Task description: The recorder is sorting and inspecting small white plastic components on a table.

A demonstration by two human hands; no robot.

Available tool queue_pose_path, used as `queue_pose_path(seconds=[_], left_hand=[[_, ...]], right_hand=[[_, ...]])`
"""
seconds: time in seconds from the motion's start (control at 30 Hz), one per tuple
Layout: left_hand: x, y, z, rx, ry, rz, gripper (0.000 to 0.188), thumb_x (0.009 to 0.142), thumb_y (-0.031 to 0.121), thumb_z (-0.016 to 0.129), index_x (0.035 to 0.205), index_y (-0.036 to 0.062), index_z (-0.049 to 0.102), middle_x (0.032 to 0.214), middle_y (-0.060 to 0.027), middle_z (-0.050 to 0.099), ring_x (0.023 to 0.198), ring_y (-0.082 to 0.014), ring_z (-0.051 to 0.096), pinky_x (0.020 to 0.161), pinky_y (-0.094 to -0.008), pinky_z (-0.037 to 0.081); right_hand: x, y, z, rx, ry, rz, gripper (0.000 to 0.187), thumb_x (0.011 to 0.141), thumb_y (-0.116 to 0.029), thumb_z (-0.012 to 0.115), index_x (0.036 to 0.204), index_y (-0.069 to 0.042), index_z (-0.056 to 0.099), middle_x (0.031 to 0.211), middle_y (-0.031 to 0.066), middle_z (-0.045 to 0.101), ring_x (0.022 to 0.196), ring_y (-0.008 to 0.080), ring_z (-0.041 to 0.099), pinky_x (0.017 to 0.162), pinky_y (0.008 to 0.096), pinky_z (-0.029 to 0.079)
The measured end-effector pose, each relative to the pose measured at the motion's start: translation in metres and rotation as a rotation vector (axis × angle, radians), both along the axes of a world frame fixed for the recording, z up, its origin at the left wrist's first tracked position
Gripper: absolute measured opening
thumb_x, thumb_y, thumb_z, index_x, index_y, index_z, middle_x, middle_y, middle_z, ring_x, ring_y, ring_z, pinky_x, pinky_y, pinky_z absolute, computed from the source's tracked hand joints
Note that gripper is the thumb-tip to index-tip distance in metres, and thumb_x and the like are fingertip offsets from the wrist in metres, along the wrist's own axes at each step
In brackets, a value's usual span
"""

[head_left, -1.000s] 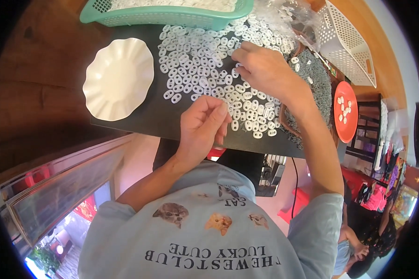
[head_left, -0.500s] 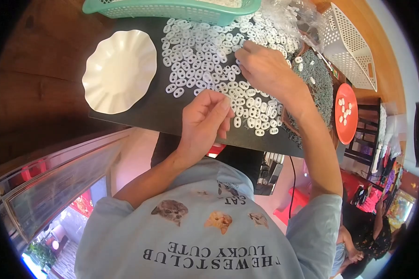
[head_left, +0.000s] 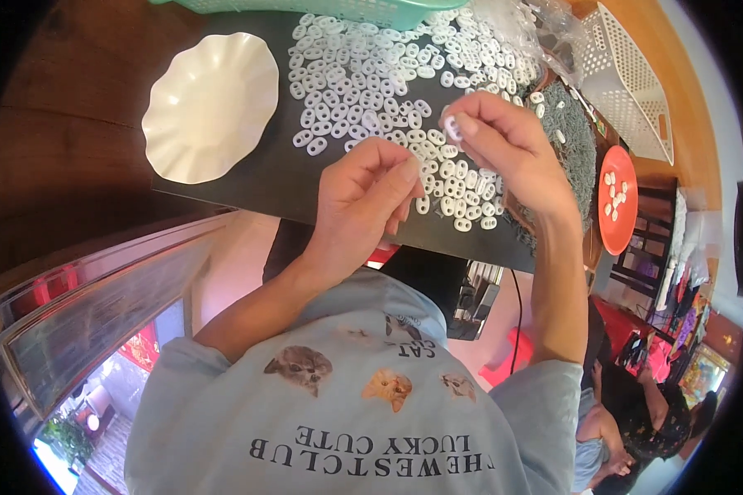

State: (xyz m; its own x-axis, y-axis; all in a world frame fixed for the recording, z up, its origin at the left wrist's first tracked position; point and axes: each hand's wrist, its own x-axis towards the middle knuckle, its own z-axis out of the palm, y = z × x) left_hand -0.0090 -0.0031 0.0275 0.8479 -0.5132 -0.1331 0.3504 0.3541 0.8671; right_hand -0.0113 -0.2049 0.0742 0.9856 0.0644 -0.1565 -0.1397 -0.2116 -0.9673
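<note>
Between the thumb and fingertips of my right hand point(head_left: 512, 153) is a small white two-hole oval piece point(head_left: 452, 128), held just above the table. My left hand point(head_left: 359, 194) is closed in a pinch near the table's front edge, thumb against the bent fingers. What it holds, if anything, is hidden. Many matching white two-hole ovals point(head_left: 338, 111) lie spread over the dark tabletop beyond both hands, and a closer cluster of them point(head_left: 462, 194) sits between and below the hands.
A scalloped cream dish point(head_left: 210, 107) stands at left, a green basket point(head_left: 322, 10) at the far edge. To the right are a heap of grey-green strands point(head_left: 576, 136), clear plastic bags point(head_left: 545, 37), a white perforated basket point(head_left: 627, 78) and a red plate point(head_left: 617, 235) with several white pieces.
My right hand has drawn back from the pieces and turned, with a white two-hole oval now visible in its fingertips. The left hand keeps nearly the same pinch. The view has shifted slightly.
</note>
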Motion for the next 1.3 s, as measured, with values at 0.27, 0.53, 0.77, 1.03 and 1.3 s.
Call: queue_pose_path(seconds=[0.27, 0.53, 0.77, 1.03, 1.3], left_hand=[[-0.008, -0.005, 0.010, 0.002, -0.026, -0.099, 0.013, 0.097, 0.015, 0.056, 0.097, 0.0017, 0.059, 0.078, -0.0048, 0.062, 0.058, -0.0051, 0.050, 0.049, -0.0185, 0.038], [-0.013, -0.006, 0.007, -0.021, -0.074, -0.190, 0.013, 0.098, 0.014, 0.055, 0.097, 0.0016, 0.058, 0.079, -0.0042, 0.061, 0.061, -0.0043, 0.048, 0.052, -0.0184, 0.038], [-0.015, -0.005, 0.007, -0.012, -0.102, -0.204, 0.013, 0.097, 0.014, 0.056, 0.096, 0.0012, 0.058, 0.079, -0.0043, 0.061, 0.061, -0.0043, 0.048, 0.052, -0.0184, 0.038], [-0.011, -0.003, 0.004, -0.007, -0.052, -0.239, 0.014, 0.097, 0.015, 0.056, 0.097, 0.0012, 0.059, 0.079, -0.0042, 0.061, 0.060, -0.0045, 0.049, 0.052, -0.0182, 0.038], [-0.012, -0.003, 0.001, -0.032, 0.003, -0.214, 0.014, 0.097, 0.015, 0.056, 0.097, 0.0010, 0.059, 0.077, -0.0042, 0.061, 0.057, -0.0051, 0.049, 0.049, -0.0188, 0.038]], right_hand=[[-0.037, -0.003, 0.007, 0.126, 0.110, -0.088, 0.017, 0.094, -0.017, 0.059, 0.092, 0.000, 0.061, 0.075, -0.0035, 0.055, 0.070, 0.0035, 0.050, 0.061, 0.0199, 0.040], [-0.047, 0.000, 0.010, 0.059, 0.036, -0.028, 0.016, 0.093, -0.014, 0.060, 0.089, 0.000, 0.060, 0.075, -0.0043, 0.054, 0.069, 0.0037, 0.047, 0.060, 0.0202, 0.039], [-0.049, 0.002, 0.006, 0.010, -0.034, -0.027, 0.013, 0.092, -0.012, 0.062, 0.087, 0.000, 0.059, 0.072, -0.0061, 0.050, 0.065, 0.0023, 0.041, 0.055, 0.0200, 0.033], [-0.049, -0.001, 0.005, -0.072, 0.025, 0.092, 0.016, 0.093, -0.017, 0.060, 0.092, -0.001, 0.059, 0.079, -0.0031, 0.053, 0.071, 0.0049, 0.046, 0.063, 0.0200, 0.037], [-0.048, 0.007, -0.001, -0.038, 0.021, 0.081, 0.016, 0.094, -0.016, 0.059, 0.092, 0.000, 0.059, 0.078, -0.0033, 0.053, 0.070, 0.0049, 0.047, 0.063, 0.0198, 0.038]])
